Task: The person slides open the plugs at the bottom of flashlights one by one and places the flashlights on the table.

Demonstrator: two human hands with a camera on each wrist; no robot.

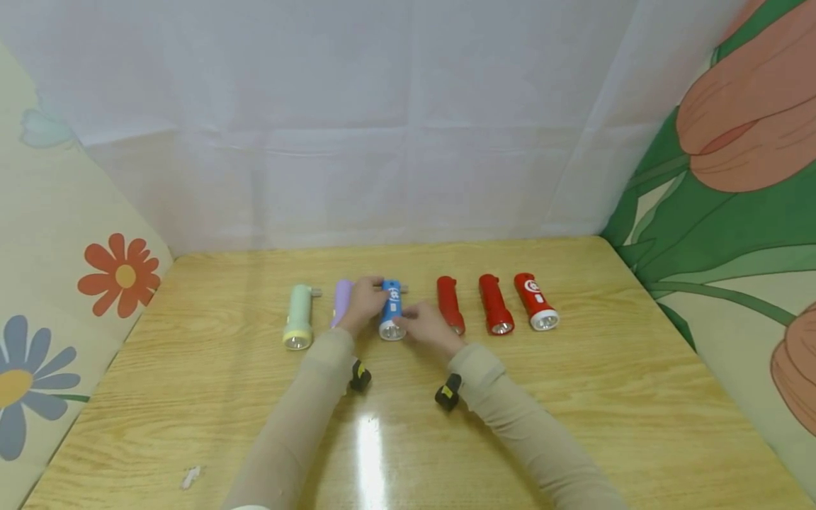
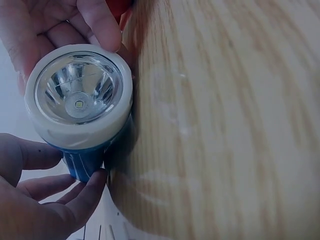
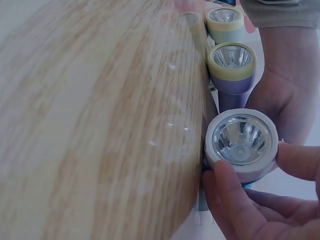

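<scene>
A blue flashlight with a white rim and clear lens lies lens toward me, with a small plug jutting from its back right. My left hand grips its blue body from the left; in the left wrist view, thumb and fingers curl round the body behind the head. From the right, my right hand pinches the white head, thumb on one side and fingers on the other. A purple flashlight lies just left of the blue one, partly hidden by my left hand.
At the row's left end lies a light green flashlight with a plug out. Right of my hands are a red flashlight, a second red flashlight and a white-rimmed red flashlight. A small white scrap sits on the wooden table.
</scene>
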